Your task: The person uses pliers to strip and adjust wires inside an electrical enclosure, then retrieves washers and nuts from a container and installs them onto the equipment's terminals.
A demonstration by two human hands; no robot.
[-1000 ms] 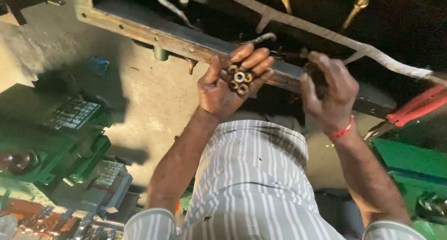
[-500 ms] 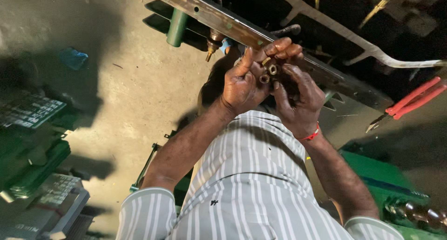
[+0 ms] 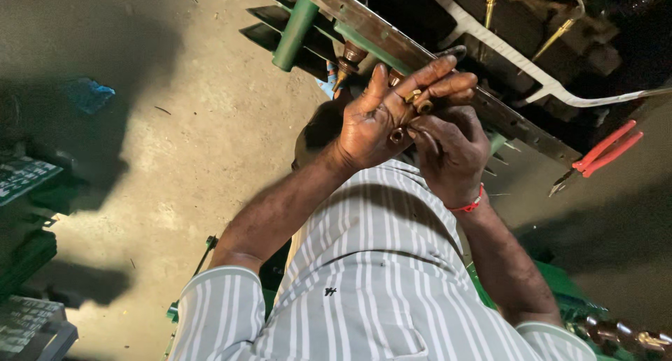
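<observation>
On left palm (image 3: 374,126), brass fittings (image 3: 409,112) lie diag., tips toward rail (image 3: 392,39).

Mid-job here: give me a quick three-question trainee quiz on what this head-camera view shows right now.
1. True or false: the left hand lies open, palm up, with small brass fittings in it.
2. Which tool lies on the floor at the right? A) red-handled pliers B) a hammer C) a saw
3. What does the right hand wear at the wrist?

Key
1. True; the right hand's fingertips touch those fittings.
2. A, the red-handled pliers, lying beyond the long metal rail.
3. A red wristband.
</observation>
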